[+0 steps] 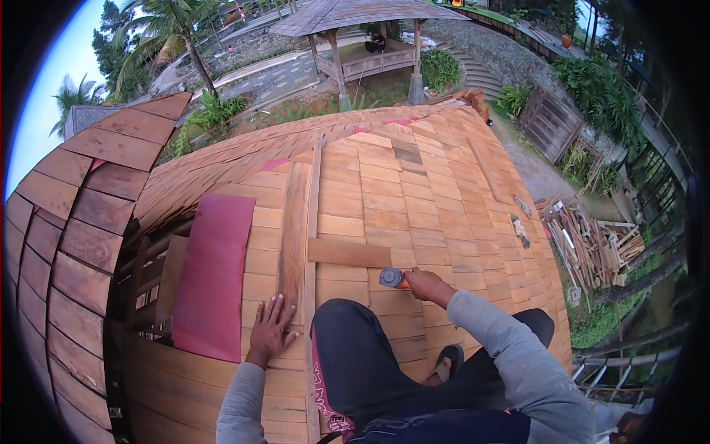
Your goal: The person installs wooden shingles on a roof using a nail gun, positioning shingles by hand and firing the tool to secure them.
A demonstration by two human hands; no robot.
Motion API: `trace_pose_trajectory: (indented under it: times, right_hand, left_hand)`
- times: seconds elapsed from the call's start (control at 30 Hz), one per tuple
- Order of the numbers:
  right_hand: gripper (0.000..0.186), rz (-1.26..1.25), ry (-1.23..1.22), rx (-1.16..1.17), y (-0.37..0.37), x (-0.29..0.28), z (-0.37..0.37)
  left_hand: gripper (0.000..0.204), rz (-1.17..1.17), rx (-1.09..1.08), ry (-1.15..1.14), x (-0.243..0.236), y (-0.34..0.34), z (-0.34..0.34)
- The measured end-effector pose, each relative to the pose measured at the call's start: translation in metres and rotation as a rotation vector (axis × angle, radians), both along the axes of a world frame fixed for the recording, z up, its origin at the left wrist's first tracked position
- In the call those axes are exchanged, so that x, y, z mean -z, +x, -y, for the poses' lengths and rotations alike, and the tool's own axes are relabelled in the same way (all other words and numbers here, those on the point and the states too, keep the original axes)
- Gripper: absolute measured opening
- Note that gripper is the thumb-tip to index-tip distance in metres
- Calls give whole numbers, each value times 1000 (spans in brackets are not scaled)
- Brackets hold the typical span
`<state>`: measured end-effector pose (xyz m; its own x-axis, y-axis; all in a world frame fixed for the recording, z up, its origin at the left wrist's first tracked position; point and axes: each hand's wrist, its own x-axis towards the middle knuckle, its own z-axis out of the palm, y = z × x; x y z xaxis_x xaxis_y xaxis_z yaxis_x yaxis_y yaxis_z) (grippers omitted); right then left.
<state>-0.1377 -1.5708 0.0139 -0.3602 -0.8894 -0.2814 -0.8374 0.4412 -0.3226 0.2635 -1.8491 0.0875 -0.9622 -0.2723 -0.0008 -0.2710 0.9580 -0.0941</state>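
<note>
My left hand (272, 331) lies flat with fingers spread on the wooden shingles, its fingertips against the lower end of a long reddish-brown board (295, 229). In my right hand (429, 286) is a hammer (391, 277) with an orange handle, its round grey head facing up just above the shingles. Close by that head, a short brown board (349, 253) lies crosswise. Its left end meets a long thin batten (313, 214) running up the slope. Left of my left hand, a dark red sheet (213, 277) covers part of the roof.
I sit on the sloping shingle roof (414, 214). Left of the red sheet is a gap showing framing (151, 277), beside a darker tiled ridge (81, 259). Small scraps (520, 231) lie near the right edge. Below stand a wood pile (592, 248) and a pavilion (370, 22).
</note>
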Motion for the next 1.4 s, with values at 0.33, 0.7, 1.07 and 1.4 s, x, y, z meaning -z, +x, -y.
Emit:
trace_pose_trajectory:
  times: [0.33,0.7,1.07,1.4]
  right_hand:
    - [23,-29,-76,64,39,6,-10]
    - [24,-25,-96,87,35,14,-18]
    - [44,-13,-38,50,48,20,-5]
    - [46,44,-26,76,28,30,-6]
  left_hand:
    - [54,-368,-623,192,17,-80,20]
    - [54,-321,-841,-78,19,-140,16]
    - [25,-686,-855,518,-21,-105,18]
    - [25,-1561,-1059,492,-4,39,-93]
